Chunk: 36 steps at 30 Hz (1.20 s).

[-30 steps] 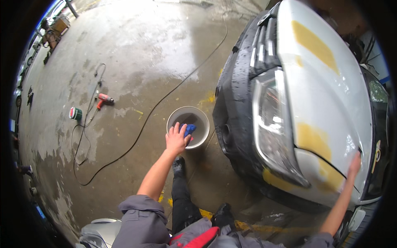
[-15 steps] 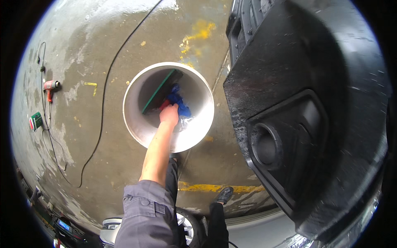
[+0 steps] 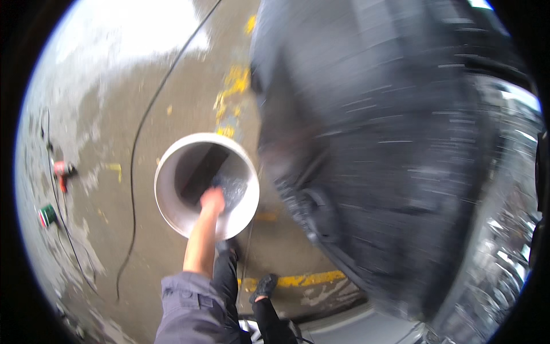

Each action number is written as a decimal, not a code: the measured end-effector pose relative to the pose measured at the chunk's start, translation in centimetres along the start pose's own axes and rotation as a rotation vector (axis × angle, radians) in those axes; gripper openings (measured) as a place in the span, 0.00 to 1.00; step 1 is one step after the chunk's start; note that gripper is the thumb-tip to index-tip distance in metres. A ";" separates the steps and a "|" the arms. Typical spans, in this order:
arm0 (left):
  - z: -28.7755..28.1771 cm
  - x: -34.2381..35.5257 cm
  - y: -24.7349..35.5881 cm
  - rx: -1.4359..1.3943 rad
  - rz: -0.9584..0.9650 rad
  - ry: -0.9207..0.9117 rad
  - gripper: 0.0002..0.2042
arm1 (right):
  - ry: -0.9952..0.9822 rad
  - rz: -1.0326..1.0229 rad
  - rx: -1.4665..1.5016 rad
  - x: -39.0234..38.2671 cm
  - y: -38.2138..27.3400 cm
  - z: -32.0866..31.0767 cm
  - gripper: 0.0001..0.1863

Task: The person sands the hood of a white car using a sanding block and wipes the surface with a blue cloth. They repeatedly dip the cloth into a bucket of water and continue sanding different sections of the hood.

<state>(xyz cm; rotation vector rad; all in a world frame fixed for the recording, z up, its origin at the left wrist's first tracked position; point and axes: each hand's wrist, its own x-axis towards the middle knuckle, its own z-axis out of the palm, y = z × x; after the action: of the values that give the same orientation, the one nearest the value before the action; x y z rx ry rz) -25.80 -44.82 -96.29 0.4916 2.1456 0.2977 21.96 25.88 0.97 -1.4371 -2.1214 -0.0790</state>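
The person's left hand (image 3: 212, 200) reaches down into a white bucket (image 3: 167, 195) standing on the wet concrete floor (image 3: 114, 114) at centre-left of the frame. The hand is sunk among foamy water (image 3: 232, 186), and blur hides whether its fingers are spread or curled. A dark flat object (image 3: 200, 172) leans inside the bucket just above the hand. The blurred dark front of a car (image 3: 389, 160) fills the right half, close beside the bucket. A black cable (image 3: 137, 172) runs along the floor left of the bucket. At the far left edge lie a red tool (image 3: 62, 170) and a small green item (image 3: 47, 215).
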 end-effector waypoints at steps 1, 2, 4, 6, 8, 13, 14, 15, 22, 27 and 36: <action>-1.2 -2.8 1.1 -0.044 0.033 0.109 0.12 | 0.001 -0.009 0.025 -0.1 2.1 -0.4 0.34; -3.6 -4.6 2.9 -0.089 0.049 0.175 0.12 | 0.012 -0.015 0.053 -1.4 4.6 -0.7 0.34; -6.6 -9.6 6.9 -0.324 -0.015 0.162 0.14 | 0.002 -0.089 0.079 -1.0 5.5 0.0 0.34; -12.0 -12.2 7.0 -0.538 -0.057 0.367 0.16 | 0.004 -0.071 0.147 -4.7 5.3 5.4 0.31; -20.5 -16.7 8.5 -0.805 -0.053 0.507 0.17 | -0.081 0.006 0.180 -11.2 -4.8 14.6 0.26; -38.9 -27.7 28.4 -1.369 0.495 0.673 0.13 | 0.194 -0.056 0.094 -11.3 -15.0 9.7 0.19; -44.5 -32.2 32.4 -1.334 0.594 0.807 0.13 | 0.194 -0.082 0.083 -9.8 -16.3 9.1 0.18; -48.1 -36.5 36.2 -1.293 0.665 0.891 0.13 | 0.218 -0.152 0.059 -9.7 -15.3 9.4 0.19; -59.0 -49.6 62.8 -0.959 1.254 0.705 0.18 | 0.168 -0.111 0.162 -11.6 -14.1 8.3 0.22; -57.0 -45.8 76.9 -0.541 0.995 0.634 0.25 | 0.291 -0.230 0.545 -12.8 -13.8 7.1 0.21; -45.7 -39.8 96.6 0.170 0.413 0.895 0.37 | 0.328 0.186 0.830 -8.6 8.4 1.2 0.22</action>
<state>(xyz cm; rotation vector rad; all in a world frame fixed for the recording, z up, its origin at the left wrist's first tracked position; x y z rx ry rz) -19.29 22.02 -4.10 1.0512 2.9323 0.6615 31.03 22.67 -6.35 -1.0080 -1.4621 0.5379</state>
